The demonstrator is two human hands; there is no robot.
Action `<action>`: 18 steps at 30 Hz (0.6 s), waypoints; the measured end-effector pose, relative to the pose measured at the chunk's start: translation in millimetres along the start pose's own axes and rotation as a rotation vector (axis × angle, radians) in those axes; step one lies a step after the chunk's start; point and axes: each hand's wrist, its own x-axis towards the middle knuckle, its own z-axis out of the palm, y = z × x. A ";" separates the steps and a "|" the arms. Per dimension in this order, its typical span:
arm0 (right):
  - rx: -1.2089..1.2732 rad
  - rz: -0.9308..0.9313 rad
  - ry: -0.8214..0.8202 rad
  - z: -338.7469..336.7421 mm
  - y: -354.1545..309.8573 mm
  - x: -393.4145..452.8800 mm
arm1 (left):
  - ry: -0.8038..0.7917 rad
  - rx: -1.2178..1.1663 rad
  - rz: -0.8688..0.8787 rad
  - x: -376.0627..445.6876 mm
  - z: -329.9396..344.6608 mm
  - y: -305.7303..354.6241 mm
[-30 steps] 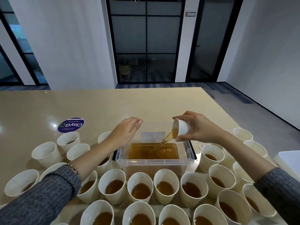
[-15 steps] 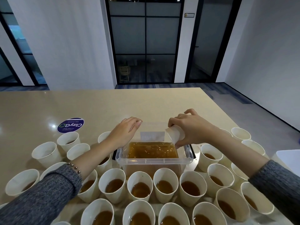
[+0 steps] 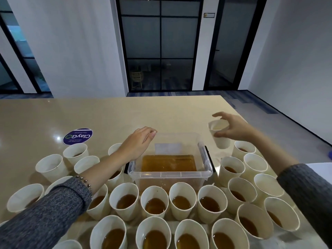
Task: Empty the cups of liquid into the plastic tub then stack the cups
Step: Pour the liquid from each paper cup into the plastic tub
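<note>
The surface carries everything: beige, glossy, crowded at the near edge. The plastic tub sits centre, roughly half filled with amber liquid, so some emptying is judged done. Most work is judged left: rows of filled cups ring the tub front, left and right, and no stack is seen yet. A few cups at far left look nearly empty; their contents are hard to tell.

The left hand rests on the tub's left rim, fingers loosely bent, nothing gripped. The right hand holds one emptied cup right of the tub, above the surface, fingers clamped round its wall near the rim.

A round blue sticker lies far left. A white object is cut off at right. Tight cup spacing is judged a knock-over risk for reaching arms.
</note>
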 end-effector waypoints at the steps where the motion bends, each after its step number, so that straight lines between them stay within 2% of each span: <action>1: -0.040 0.024 -0.056 5.8 7.0 1.8 | 0.000 -0.001 0.001 0.4 0.5 -0.3; 5: -0.248 0.091 -0.183 31.5 21.4 3.4 | -0.006 -0.012 0.006 1.1 0.1 -1.0; 9: -0.322 0.089 -0.239 46.3 23.8 2.6 | -0.001 -0.014 0.008 1.4 0.5 -4.4; 14: -0.225 0.120 -0.329 40.6 26.4 -1.4 | 0.003 -0.012 0.008 1.8 1.8 -5.1; 18: -0.097 0.174 -0.292 10.2 33.4 -6.5 | 0.006 -0.014 0.011 2.9 1.6 -4.2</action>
